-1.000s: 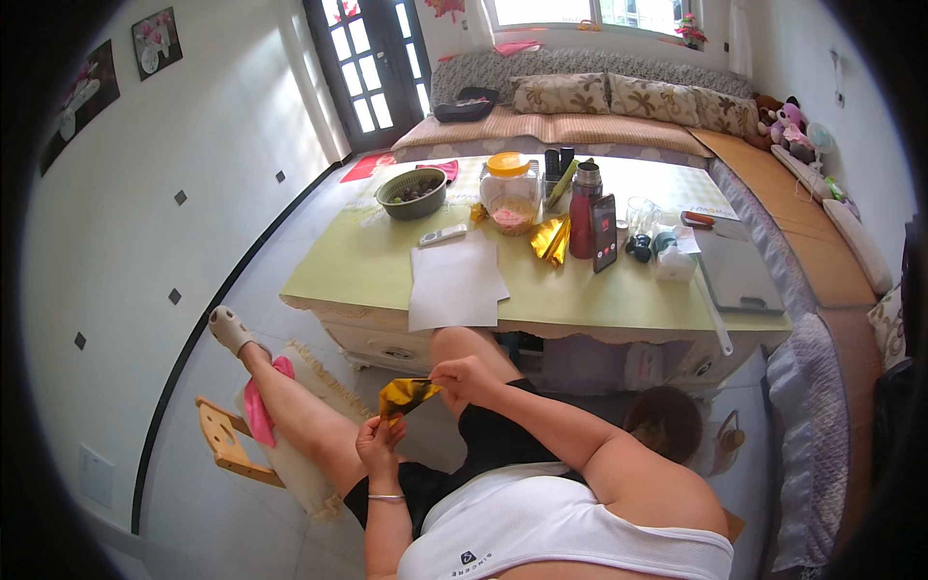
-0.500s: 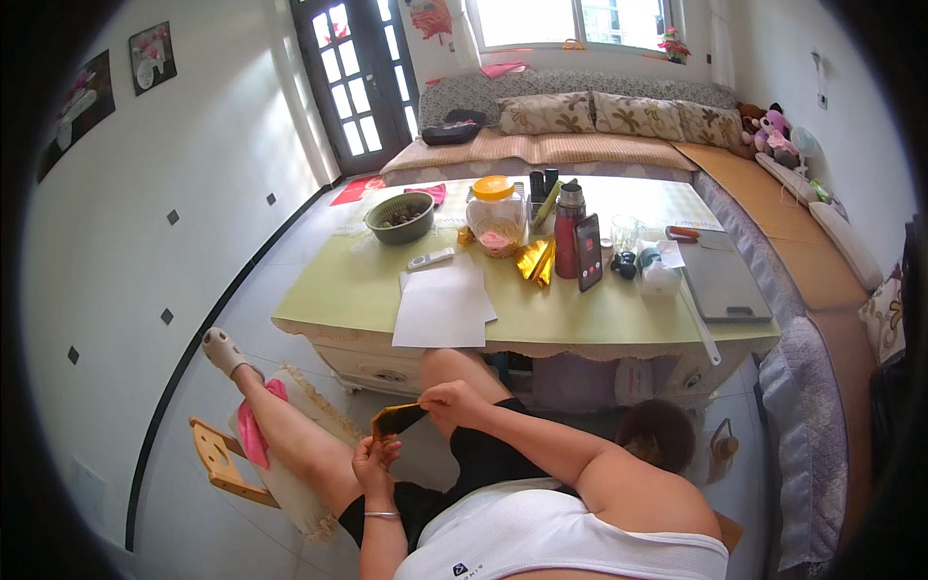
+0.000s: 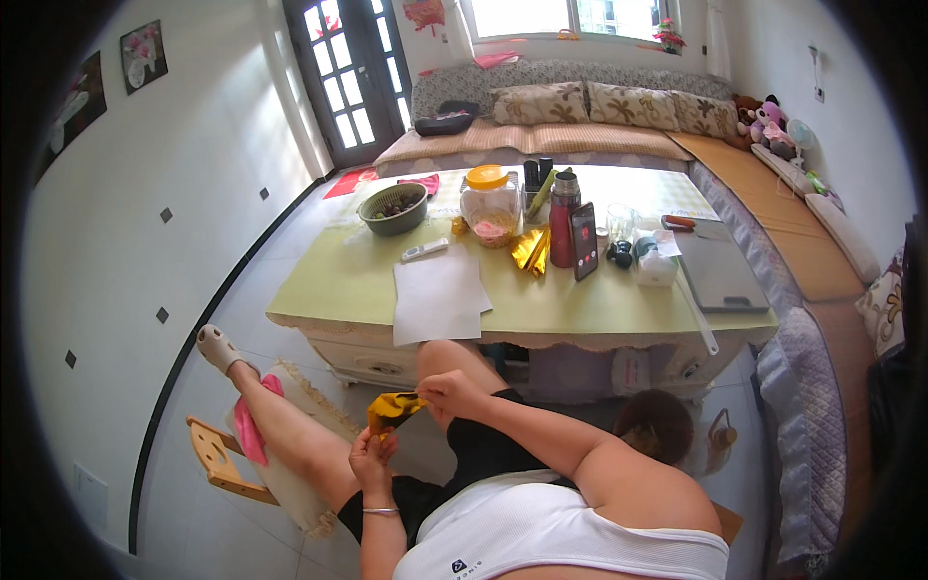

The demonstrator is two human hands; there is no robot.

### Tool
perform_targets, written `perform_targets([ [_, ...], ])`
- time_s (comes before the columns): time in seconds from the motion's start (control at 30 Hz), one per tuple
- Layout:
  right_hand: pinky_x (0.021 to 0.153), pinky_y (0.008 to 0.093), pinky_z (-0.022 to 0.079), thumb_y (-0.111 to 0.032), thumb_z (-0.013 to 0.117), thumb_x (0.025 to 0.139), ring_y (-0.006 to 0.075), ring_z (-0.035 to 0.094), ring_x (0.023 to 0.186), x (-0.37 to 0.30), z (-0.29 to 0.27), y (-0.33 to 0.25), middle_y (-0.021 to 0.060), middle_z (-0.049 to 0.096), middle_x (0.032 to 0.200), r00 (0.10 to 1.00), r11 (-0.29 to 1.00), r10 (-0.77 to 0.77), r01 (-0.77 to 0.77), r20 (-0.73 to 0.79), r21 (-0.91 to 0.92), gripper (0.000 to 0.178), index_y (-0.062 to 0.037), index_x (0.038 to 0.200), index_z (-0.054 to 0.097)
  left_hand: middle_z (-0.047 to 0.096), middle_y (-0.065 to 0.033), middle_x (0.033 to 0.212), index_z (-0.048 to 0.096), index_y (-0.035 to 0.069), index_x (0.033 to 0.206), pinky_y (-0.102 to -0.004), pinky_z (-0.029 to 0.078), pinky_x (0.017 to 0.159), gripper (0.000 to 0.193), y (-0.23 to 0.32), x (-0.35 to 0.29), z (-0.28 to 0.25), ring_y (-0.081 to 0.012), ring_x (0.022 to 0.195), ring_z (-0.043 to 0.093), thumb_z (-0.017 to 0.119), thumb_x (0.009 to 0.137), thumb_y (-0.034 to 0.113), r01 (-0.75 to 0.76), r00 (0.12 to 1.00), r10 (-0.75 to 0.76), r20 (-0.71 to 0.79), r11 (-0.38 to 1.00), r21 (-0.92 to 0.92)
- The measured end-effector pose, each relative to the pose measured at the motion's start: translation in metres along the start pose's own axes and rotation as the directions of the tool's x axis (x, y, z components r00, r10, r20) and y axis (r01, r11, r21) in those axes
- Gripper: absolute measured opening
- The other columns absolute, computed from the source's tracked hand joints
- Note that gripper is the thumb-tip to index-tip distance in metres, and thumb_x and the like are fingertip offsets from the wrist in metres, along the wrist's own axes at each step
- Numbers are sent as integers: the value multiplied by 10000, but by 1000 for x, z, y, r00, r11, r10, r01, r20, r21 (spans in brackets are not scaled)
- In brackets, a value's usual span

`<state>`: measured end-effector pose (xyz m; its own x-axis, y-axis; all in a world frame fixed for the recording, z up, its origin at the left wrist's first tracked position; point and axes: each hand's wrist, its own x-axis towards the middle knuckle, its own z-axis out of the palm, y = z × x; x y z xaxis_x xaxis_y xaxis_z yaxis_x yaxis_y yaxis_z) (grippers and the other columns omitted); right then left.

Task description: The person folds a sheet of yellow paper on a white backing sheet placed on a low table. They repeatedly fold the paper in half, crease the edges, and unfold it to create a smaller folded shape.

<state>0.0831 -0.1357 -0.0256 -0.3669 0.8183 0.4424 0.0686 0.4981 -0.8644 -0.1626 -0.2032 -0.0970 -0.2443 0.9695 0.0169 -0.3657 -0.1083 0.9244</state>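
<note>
Over my lap, a shiny gold foil sheet (image 3: 394, 410), dark on part of its face, is stretched between my two hands. My left hand (image 3: 370, 458) pinches its lower edge from below, a silver bangle on that wrist. The fingers of my right hand (image 3: 450, 393) grip its right-hand corner. In front of my hands stands the low table, with white paper sheets (image 3: 438, 302) near its front edge. Farther back lies another piece of gold foil, fan-shaped (image 3: 531, 250), beside a red thermos (image 3: 564, 227) and an upright phone (image 3: 584, 242).
On the table (image 3: 329, 290) are a green basket (image 3: 393, 220), a yellow-lidded jar (image 3: 489, 206), a remote control (image 3: 425, 250) and a grey board (image 3: 723, 275). A wooden stool (image 3: 230, 462) is at my left. Behind the table runs a cushioned sofa (image 3: 541, 138).
The gold foil has tilted and opened out a little, showing more of its bright side. Both hands keep their hold, and my view has shifted slightly.
</note>
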Motion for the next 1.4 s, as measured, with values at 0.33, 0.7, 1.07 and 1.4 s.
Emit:
perform_targets([
  [0.33,539,258,513,-45,623,953,126,639,572,1,0,4,60,646,661,995,996,77,-80,67,29,94,18,982,687,728,-95,952,665,9,1102,-261,593,627,165,-5,4,-5,-185,749,727,634,968,101,45,998,-45,-34,999,-14],
  [0.7,510,254,511,-61,613,963,118,644,539,-1,-3,-10,60,644,621,995,995,101,-101,23,24,106,18,962,684,729,-87,917,676,10,1063,-260,592,604,129,0,0,1,-175,716,724,636,959,75,56,995,-60,-76,997,-52],
  [1.07,518,254,523,-84,600,984,95,652,594,2,-4,3,32,666,686,978,970,211,-209,2,126,137,-3,1028,702,695,-75,917,626,3,1170,-285,584,676,237,1,1,5,-202,781,714,636,968,127,85,994,-83,-69,996,27],
  [1.4,539,237,525,-97,621,976,127,688,633,9,-6,8,59,680,809,943,915,310,-330,120,231,196,26,1125,649,727,-111,963,663,-7,1169,-300,611,694,230,-2,0,-2,-226,797,740,646,952,67,54,994,-60,-96,996,-69],
])
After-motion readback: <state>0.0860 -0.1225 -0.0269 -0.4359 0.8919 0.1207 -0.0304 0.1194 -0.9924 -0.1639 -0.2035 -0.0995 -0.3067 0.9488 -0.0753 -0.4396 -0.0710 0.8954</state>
